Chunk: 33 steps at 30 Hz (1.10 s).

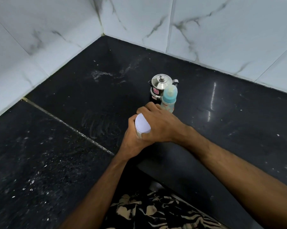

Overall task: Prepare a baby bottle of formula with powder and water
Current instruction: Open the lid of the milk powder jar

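hands gripped a white-lidded powder jar (142,125): left hand (132,139) wrapped its body, right hand (161,124) fingers closed on the lid, likely unscrewing; scooping into the capped baby bottle (169,98) seemed next.

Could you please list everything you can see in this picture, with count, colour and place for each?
Steel kettle: one, silver with a lid and knob, a pink sticker on its side, standing upright on the counter behind the hands.
Baby bottle: one, clear body with a blue collar and translucent cap, upright just right of the kettle.
Container: one, white lid showing, body mostly hidden, held between both hands.
Counter: one, black speckled stone, with pale smears and specks.
Wall tiles: white with grey veining, meeting in a corner behind the counter.
Patterned clothing: black and beige, bottom edge.
Left hand: wrapped around the container's body.
Right hand: over the container's lid.
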Tool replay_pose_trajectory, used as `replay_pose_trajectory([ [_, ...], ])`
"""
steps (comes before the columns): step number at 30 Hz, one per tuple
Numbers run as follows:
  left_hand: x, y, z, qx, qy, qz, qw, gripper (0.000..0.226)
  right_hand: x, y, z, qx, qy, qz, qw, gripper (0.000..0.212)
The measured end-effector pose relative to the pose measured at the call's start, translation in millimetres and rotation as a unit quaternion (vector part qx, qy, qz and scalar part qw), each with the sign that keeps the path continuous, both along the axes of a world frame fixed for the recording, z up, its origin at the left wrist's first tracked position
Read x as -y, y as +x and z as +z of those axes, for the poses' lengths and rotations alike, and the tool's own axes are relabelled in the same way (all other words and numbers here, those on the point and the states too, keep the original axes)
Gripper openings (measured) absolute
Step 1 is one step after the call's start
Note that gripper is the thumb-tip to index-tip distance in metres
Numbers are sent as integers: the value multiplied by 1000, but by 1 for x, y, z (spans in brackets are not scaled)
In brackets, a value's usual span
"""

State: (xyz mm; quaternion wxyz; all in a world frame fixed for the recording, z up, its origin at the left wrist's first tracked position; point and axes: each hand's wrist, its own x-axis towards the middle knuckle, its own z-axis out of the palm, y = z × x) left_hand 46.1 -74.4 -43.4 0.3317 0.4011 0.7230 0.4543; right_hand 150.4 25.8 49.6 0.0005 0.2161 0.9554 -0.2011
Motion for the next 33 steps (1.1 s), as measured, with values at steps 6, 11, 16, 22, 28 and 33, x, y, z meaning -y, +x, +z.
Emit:
replay_pose_trajectory([
  [6,-4,4,1,35,-14,23,999,106,4,5,0,-2,2,-24,1000,96],
  [11,-3,0,-4,-4,-12,1,1000,94,4,0,-3,16,22,-23,999,82],
  [16,-1,3,1,18,-2,13,1000,103,2,3,0,0,-40,2,999,92],
  [22,-5,-6,-13,-14,-44,6,999,104,2,3,-2,3,-1,-42,999,81],
  [28,-1,3,-1,-28,-36,112,993,53,5,5,-1,1,-44,10,999,88],
  [33,-6,1,-3,9,-48,17,999,104,5,3,-4,7,31,-51,998,88],
])
